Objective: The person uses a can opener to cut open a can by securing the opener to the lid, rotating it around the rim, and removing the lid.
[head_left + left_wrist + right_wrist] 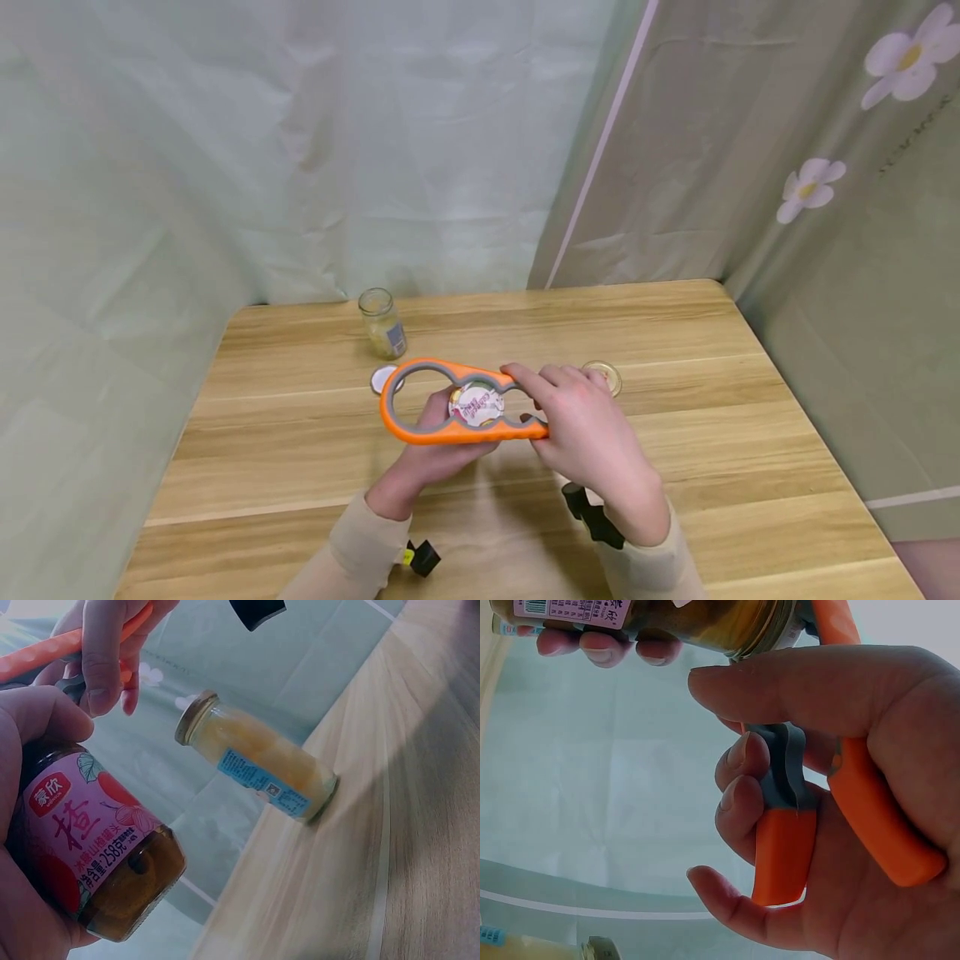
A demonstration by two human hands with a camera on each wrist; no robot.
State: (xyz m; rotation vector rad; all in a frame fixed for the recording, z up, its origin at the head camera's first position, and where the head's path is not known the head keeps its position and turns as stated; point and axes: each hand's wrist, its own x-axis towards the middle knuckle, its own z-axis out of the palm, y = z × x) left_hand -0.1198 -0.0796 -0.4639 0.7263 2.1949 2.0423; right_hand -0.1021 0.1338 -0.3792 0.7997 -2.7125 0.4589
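- Evidently, the left hand (441, 458), nearer the jar (105, 836), grips it from the seven o'clock side of its lid (476, 405).
- At the lid's three o'clock, the right hand (588, 421) clasps the orange opener (453, 434), long axis nine-to-three, middle gap framing the lid.

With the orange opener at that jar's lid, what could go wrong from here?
1. The orange opener may slip under the right grip: it surrounds the lid, but I can't tell how firmly it bites.
2. The pink-labelled jar might turn along with the lid, since only the left grip holds it.
3. It's held above the table, so a sudden release could spill it.
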